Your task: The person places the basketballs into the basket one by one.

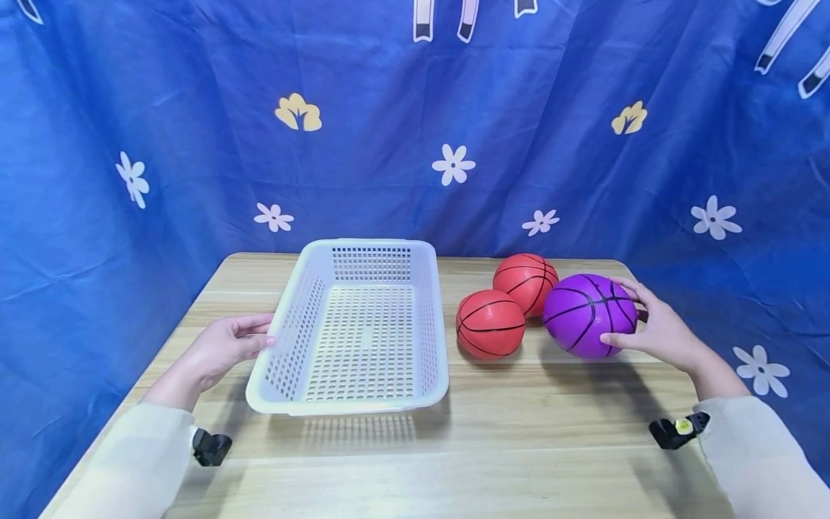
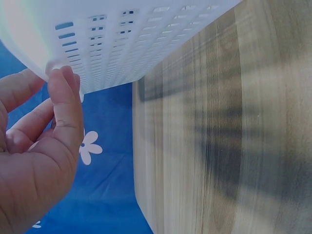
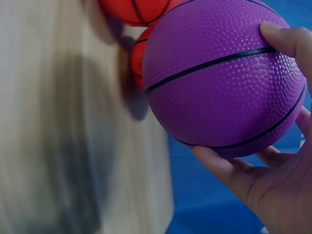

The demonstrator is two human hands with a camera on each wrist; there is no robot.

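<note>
My left hand [image 1: 223,346] pinches the left rim of a white perforated plastic basket [image 1: 350,405], thumb and fingertips at the edge. Nothing lies inside the basket. In the left wrist view, the fingers [image 2: 66,107] meet the rim above the slotted side wall. My right hand [image 1: 668,331] grips a purple toy basketball [image 1: 586,317] from its right side, fingers and thumb spread round it. The right wrist view shows the ball's pebbled skin and black lines. Left of it sit two red basketballs, a front one [image 1: 491,328] and a rear one [image 1: 528,277].
A light wood table [image 1: 467,461] carries the basket and the red balls. Behind and beside it hangs a blue curtain [image 1: 389,144] with white flowers. Black camera mounts sit at the left wrist [image 1: 210,447] and right wrist [image 1: 677,430].
</note>
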